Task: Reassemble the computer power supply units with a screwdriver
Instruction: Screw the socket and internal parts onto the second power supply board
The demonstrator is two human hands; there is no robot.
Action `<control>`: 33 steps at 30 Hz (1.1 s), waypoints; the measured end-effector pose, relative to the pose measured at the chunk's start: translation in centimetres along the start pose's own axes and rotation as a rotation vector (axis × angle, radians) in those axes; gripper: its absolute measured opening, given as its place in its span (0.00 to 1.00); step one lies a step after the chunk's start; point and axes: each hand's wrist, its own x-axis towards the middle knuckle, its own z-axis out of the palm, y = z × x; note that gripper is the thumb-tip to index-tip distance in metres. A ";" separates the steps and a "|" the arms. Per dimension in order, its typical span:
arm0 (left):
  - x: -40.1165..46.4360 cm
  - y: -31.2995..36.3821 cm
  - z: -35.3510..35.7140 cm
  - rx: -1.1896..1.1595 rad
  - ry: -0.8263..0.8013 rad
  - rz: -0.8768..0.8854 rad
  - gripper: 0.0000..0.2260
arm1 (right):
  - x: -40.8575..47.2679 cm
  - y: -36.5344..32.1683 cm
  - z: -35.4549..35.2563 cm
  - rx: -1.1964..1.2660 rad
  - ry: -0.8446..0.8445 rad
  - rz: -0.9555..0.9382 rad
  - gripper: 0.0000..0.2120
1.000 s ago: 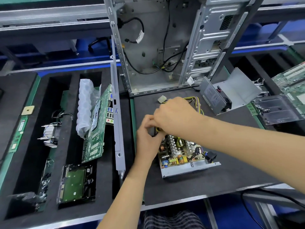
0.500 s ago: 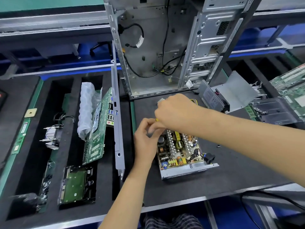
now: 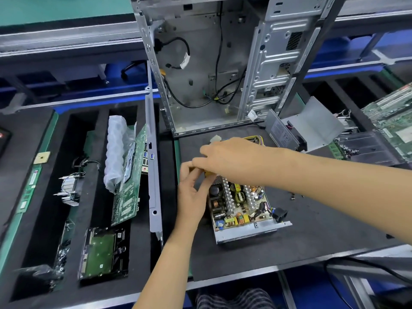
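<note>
Well to the left of the left hand (image 3: 192,192), a green motherboard (image 3: 129,175) stands on edge in a slot of the black foam tray (image 3: 55,166), with a finned metal heatsink (image 3: 69,190) further left and a bare hard drive (image 3: 101,253) lying nearer the person. The left hand reaches in from below with fingers curled, seeming to pinch a small yellow part (image 3: 209,173) at the far left corner of the open grey metal power supply unit (image 3: 243,204); whether it truly grips it I cannot tell. The right hand (image 3: 227,156) comes across from the right, fingers bent down onto the same corner, what it holds hidden. The unit lies on the dark tabletop (image 3: 312,241) directly under and just right of both hands, its long axis running away from the person, and the left hand is the nearer. Its grey metal cover (image 3: 312,123) sits beyond and to the right of the right hand, well apart. Compared with half a second ago, the hands have kept to that corner and barely shifted.
</note>
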 end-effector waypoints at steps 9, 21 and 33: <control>0.3 -0.4 -0.2 0.022 0.004 -0.031 0.11 | 0.5 0.0 0.6 -0.060 0.024 0.087 0.08; 0.2 -1.0 -0.3 0.048 -0.030 -0.053 0.08 | 0.7 -0.5 0.3 -0.059 0.009 0.145 0.08; 1.4 2.2 2.8 0.240 -0.081 0.244 0.03 | -3.5 1.6 -1.8 0.239 0.093 0.276 0.18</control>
